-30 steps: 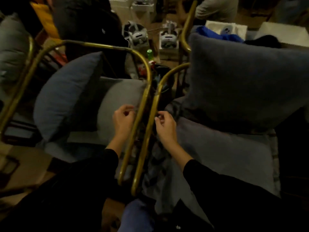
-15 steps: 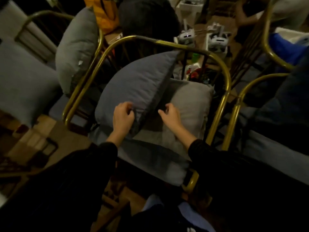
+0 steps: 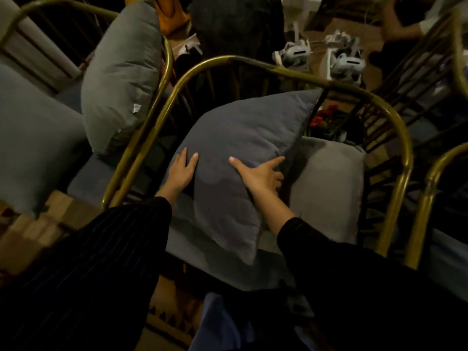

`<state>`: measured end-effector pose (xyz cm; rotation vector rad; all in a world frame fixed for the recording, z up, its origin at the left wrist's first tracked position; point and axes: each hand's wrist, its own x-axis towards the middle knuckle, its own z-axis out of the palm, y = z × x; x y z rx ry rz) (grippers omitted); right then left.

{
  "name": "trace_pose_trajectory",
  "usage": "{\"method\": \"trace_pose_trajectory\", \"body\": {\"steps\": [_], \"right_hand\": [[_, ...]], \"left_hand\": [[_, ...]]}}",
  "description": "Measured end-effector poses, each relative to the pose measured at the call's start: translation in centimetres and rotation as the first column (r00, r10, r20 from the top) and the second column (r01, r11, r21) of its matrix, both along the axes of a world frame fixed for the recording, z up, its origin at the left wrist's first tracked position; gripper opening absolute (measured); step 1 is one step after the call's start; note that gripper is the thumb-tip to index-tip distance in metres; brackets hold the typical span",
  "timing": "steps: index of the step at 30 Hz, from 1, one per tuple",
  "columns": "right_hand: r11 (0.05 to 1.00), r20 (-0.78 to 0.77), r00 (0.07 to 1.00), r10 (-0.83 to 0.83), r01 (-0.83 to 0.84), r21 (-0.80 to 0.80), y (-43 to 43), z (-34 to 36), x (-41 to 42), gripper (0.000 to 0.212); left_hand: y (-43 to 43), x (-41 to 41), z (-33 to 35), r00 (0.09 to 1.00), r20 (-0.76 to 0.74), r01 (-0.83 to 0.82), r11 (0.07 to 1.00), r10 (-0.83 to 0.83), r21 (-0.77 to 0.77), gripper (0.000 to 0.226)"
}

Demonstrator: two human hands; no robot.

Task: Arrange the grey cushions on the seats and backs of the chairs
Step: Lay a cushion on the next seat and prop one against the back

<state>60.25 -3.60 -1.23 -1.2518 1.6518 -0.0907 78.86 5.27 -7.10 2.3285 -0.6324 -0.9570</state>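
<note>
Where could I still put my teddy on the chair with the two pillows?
The only bare patch is the blue seat cushion's front strip, below the dark cushion that both hands, left hand and right hand, press. Behind that it is crowded: the pale cushion fills the side by the gold frame.

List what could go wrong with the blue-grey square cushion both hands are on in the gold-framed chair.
1. The blue-grey square cushion stands on edge between the left hand and right hand; released, it may flop forward off the seat.
2. Pushed rightward, it could crowd the pale grey cushion against the gold metal chair frame.
</note>
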Motion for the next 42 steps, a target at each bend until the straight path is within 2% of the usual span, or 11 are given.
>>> {"method": "trace_pose_trajectory", "body": {"steps": [3,6,11,14,15,19,26,29,32,39,42], "right_hand": [[0.998,-0.143,0.988,-0.055,0.053,-0.018,-0.1,-2.4,2.8,0.145],[0.996,-0.176,0.981,-0.083,0.078,-0.033,-1.0,-5.3,3.3,0.141],[0.995,-0.132,0.987,-0.095,0.090,-0.046,-2.4,-8.3,2.3,0.137],[0.991,-0.055,0.992,-0.114,0.109,-0.082,-2.5,-8.4,1.4,0.133],[0.987,-0.012,0.992,-0.129,0.128,-0.094,-2.4,-8.3,0.8,0.132],[0.966,0.245,0.942,-0.229,0.251,-0.061,-2.2,-6.9,-2.1,0.118],[0.881,0.581,0.683,-0.444,0.452,0.141,-0.9,-1.7,-8.0,0.073],[0.881,0.625,0.654,-0.426,0.457,0.123,0.0,0.8,-11.4,0.058],[0.871,0.608,0.677,-0.414,0.489,0.048,0.0,3.9,-16.6,0.064],[0.788,0.616,0.701,-0.358,0.581,-0.203,-1.5,9.7,-34.0,0.042],[0.742,0.574,0.703,-0.420,0.630,-0.230,-1.5,10.7,-42.5,0.053]], "left_hand": [[-2.2,4.8,-2.5,0.995,-0.095,-0.017,0.999,0.022,0.049,0.077],[-4.3,7.3,-3.9,0.971,-0.231,-0.047,0.996,0.064,0.077,0.081],[-6.2,9.9,-6.3,0.824,-0.550,-0.116,0.991,0.135,0.070,0.091],[-6.3,10.7,-6.6,0.714,-0.680,-0.195,0.980,0.166,0.035,0.071],[-6.1,10.7,-6.4,0.699,-0.692,-0.213,0.976,0.183,0.044,0.075],[-5.1,10.5,-3.8,0.724,-0.668,-0.233,0.973,0.170,-0.004,0.093],[-4.6,6.7,6.1,0.866,-0.486,-0.225,0.960,0.118,-0.168,0.086],[-4.6,2.9,10.7,0.908,-0.418,-0.126,0.971,0.030,-0.203,0.109],[-4.7,-2.1,14.7,0.929,-0.368,-0.041,0.979,-0.036,-0.199,0.128],[-8.5,-19.6,20.3,0.955,-0.246,0.091,0.951,-0.167,-0.295,0.134],[-10.8,-28.0,21.5,0.938,-0.222,0.174,0.916,-0.266,-0.361,0.126]]}}
